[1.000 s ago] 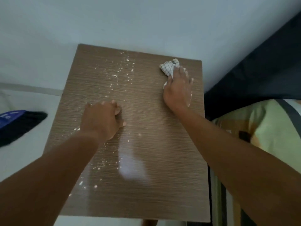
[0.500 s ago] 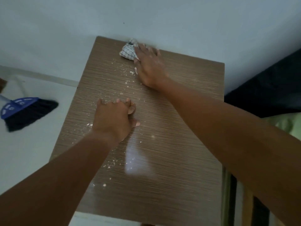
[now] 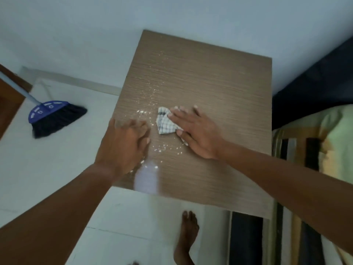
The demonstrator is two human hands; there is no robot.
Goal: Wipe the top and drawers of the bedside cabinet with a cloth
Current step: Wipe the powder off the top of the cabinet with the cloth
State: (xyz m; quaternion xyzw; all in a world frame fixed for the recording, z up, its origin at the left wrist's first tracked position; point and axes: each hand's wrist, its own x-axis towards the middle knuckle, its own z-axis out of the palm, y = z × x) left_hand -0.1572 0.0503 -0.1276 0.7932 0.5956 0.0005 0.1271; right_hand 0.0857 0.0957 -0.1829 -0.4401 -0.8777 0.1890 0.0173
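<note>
On the floor at nine o'clock from the bedside cabinet, a broom (image 3: pixel 57 117) lies well apart; leave it. Your left hand (image 3: pixel 126 144) rests on the cabinet top (image 3: pixel 219 83) at its nine o'clock edge, probably to brace you or to wall in the crumbs; its fingers look bent onto the wood, but blur stops me telling how tightly, and it holds nothing I can see. White crumbs (image 3: pixel 159 149) trail from eleven o'clock down past centre. The checked cloth (image 3: pixel 165 122) sits bunched near the middle of the top, just beside that hand; your right hand (image 3: pixel 194 134) lies flat on it, fingers straight and spread, which keeps the pressure broad for sweeping. The three o'clock half looks clean. The drawers are out of sight and, I judge, not yet wiped.
</note>
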